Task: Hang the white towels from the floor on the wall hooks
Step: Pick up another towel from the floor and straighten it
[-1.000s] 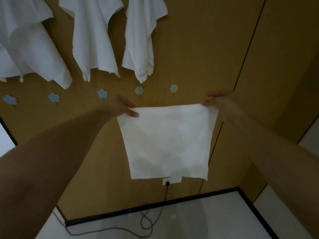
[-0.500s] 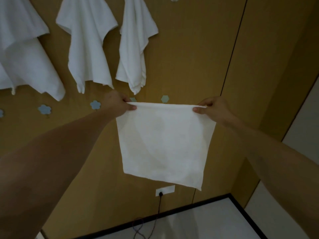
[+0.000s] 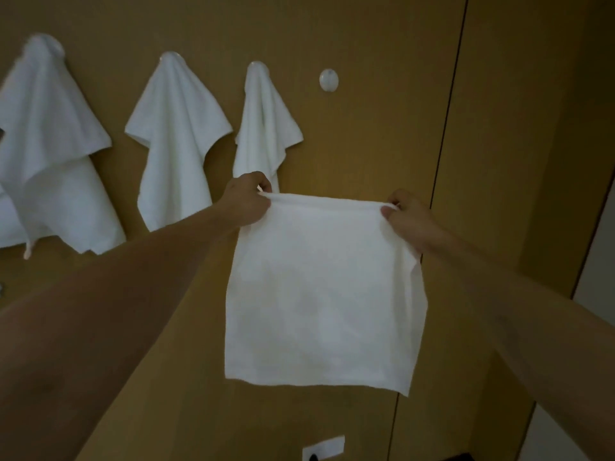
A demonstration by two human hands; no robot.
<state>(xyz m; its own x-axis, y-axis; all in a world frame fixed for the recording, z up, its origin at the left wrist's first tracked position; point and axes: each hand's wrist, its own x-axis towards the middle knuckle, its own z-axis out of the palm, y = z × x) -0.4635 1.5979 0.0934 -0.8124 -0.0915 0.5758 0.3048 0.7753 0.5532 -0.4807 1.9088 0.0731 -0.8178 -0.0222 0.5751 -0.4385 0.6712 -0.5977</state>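
Raised towel [image 3: 324, 294], both hands' fingers [image 3: 387, 211] pinching corners; bare hook [image 3: 328, 80] above

Held towel [image 3: 322, 294] hides part of the third hung towel [image 3: 263, 128]; wall socket [image 3: 322, 449] cut off at bottom edge, leftmost towel [image 3: 50, 154] cut off at left, tbh.

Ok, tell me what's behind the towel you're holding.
Behind the held towel is the wooden wall and a dark panel seam. A socket shows just below it. Whatever else lies on the wall directly behind the cloth is covered.
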